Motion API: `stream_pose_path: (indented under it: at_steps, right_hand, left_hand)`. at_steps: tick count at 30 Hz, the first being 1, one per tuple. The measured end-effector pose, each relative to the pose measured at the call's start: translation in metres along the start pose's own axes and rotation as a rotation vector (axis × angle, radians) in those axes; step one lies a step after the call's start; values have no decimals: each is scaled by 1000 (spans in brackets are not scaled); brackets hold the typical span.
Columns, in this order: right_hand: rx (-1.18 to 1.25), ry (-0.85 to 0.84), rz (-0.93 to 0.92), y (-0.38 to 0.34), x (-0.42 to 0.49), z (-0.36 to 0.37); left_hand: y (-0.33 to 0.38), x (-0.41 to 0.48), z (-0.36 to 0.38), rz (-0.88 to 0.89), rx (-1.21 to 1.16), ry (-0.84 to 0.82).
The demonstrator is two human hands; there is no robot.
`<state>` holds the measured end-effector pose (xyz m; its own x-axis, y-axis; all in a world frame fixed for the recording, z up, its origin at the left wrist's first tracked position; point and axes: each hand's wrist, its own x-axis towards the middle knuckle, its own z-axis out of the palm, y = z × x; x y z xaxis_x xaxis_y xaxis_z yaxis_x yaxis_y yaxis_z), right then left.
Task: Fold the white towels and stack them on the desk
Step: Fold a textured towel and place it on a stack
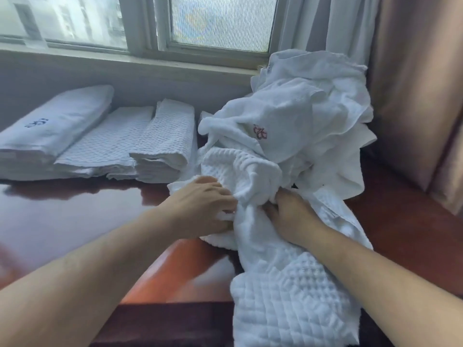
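Both hands, left hand (205, 204) and right hand (292, 214), grip the waffle towel (275, 284) with curled fingers; folded stacks (160, 146) sit on the tabletop (75, 221).

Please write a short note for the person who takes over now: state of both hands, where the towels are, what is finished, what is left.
Left hand and right hand: both grip the waffle towel, which hangs over the front edge of the desk.
Done: folded stacks lie at the back left, under the window.
Left: fold this towel, then the unfolded pile at the back right.
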<state>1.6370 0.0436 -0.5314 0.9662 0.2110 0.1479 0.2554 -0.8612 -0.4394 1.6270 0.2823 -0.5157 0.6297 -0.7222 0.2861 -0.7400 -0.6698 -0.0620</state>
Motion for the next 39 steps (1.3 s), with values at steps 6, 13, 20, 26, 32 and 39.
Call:
stream_pose_path:
  at_steps: [6,13,20,26,32,39]
  right_hand:
    - [-333,-106,-35,7,25,-13]
    - [-510,237,157,-11,45,-20]
    - [-238,302,244,-54,23,-8]
    - [-206,-123,183,-43,-19,17]
    - [-169,-161,182,-32,1,3]
    - [-108,-140,-59,-42,4,17]
  left_hand:
    - [29,-39,-25,-292,104,-147]
    - [43,-84,-57,-539,-350,-749]
    - [-6,-54,-47,-649,-267,-120]
    - [8,-29,18,-610,-406,-97]
    - [19,-42,33,-901,-559,372]
    - [19,-61,26,-878,-467,195]
